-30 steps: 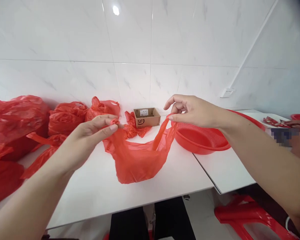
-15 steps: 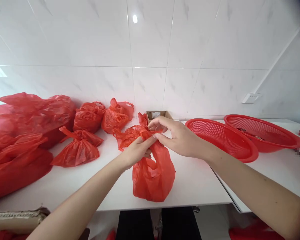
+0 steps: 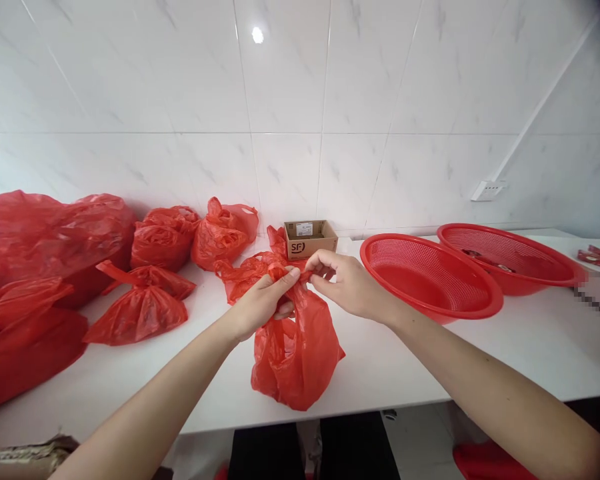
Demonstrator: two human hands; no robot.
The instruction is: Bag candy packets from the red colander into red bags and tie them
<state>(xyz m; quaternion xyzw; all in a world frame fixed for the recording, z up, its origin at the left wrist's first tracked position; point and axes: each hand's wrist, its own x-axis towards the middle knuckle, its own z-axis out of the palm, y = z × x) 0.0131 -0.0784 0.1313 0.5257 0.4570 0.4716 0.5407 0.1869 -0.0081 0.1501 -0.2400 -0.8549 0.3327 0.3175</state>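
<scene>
In front of me a red plastic bag [image 3: 305, 353] rests near the table's front edge, its top gathered between my hands. My left hand [image 3: 267, 297] is closed on the twisted neck of the bag, thumb on top. With thumb and fingertips, my right hand [image 3: 343, 280] pinches the bag's handle just to the right. Loose crumpled red plastic [image 3: 245, 277] lies behind my left hand. What the bag contains is hidden.
A small open cardboard box [image 3: 310, 241] stands by the wall. Two red mesh baskets, a near one [image 3: 430, 280] and a far one [image 3: 510, 260], sit at right. Tied red bags [image 3: 140, 310] and larger ones [image 3: 55, 240] crowd the left. A cardboard carton [image 3: 25, 460] is at lower left.
My right hand has shifted from over the bag's neck to its right side, pulling the handle outward. The view has turned slightly right, and the cardboard box shows more fully.
</scene>
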